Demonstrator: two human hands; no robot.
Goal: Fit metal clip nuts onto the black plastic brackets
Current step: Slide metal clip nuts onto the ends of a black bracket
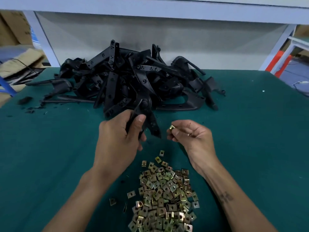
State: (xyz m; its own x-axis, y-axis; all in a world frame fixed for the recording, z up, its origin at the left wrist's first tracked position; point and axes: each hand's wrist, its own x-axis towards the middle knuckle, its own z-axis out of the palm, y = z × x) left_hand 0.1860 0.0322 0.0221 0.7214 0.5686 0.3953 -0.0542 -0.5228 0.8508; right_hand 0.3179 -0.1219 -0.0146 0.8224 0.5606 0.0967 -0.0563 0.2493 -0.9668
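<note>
My right hand point(192, 138) pinches one small brass-coloured metal clip nut point(171, 127) at its fingertips, just right of the long black plastic bracket point(150, 119) that my left hand point(117, 138) grips round its near end. I judge the nut light, stiff and springy, best held by its flat sides; the bracket looks rigid and matte. Nearer me than the bracket lies the heap of loose clip nuts point(165, 195); beyond it, the pile of black brackets point(130, 77) on the green mat point(250, 131).
</note>
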